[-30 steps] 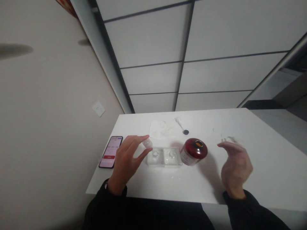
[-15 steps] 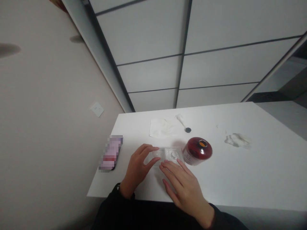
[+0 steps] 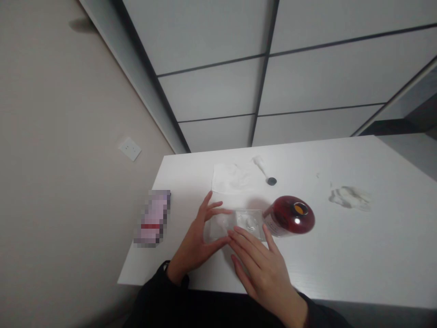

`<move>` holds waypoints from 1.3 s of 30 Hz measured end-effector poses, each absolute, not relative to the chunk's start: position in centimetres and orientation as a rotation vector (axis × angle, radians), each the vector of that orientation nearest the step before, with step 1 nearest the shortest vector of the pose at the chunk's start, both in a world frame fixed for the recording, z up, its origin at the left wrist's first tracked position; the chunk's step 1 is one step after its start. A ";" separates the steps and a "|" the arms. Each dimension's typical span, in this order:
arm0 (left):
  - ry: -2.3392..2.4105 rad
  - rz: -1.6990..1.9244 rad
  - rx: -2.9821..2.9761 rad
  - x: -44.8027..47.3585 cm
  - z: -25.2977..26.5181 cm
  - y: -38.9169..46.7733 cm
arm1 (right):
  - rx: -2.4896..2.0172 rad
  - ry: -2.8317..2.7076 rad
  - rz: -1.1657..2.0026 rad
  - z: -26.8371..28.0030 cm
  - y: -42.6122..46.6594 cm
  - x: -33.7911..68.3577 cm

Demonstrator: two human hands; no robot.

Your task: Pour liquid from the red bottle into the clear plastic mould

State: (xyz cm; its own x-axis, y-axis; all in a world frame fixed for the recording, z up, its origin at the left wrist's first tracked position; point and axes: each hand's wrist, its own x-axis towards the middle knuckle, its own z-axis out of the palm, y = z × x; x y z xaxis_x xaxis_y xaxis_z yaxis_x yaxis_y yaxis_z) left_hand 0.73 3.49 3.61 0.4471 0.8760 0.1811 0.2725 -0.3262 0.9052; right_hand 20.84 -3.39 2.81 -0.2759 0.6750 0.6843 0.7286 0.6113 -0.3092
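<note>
Left hand [image 3: 196, 246] bracketing left half of clear two-compartment tray [image 3: 246, 211], thumb near side, finger far side; can't tell if it's gripping. Right hand [image 3: 264, 269] palm down, fingers extended over the tray's near edge. Red bottle [image 3: 287, 218] just beside tray's right end, orange at its neck. White sheet [image 3: 227, 178] behind tray, pixelated phone [image 3: 153, 218] at table's [image 3: 341, 259] left, wall socket [image 3: 130, 149] beyond

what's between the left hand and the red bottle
In the head view, the clear two-part tray lies between the left hand and the red bottle, with the right hand over its near edge.
</note>
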 end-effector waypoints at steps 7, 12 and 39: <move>0.918 0.898 1.894 0.8 3.0 3.9 | -1.127 -2.005 -0.025 2.7 -3.5 20.8; 0.916 0.918 1.878 0.7 3.0 3.9 | -1.144 -2.022 -0.009 2.7 -3.6 20.8; 0.921 0.989 1.826 1.3 2.5 4.0 | -1.173 -1.959 0.037 2.1 -3.8 20.7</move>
State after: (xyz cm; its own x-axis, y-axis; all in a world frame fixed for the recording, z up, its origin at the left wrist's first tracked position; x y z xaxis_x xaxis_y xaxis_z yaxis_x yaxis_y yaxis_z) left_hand 1.34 3.99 2.47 0.4174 0.8690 0.2657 0.2032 -0.3743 0.9048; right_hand 20.66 -3.83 2.09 -0.2180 0.7411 0.6351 0.7166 0.5633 -0.4114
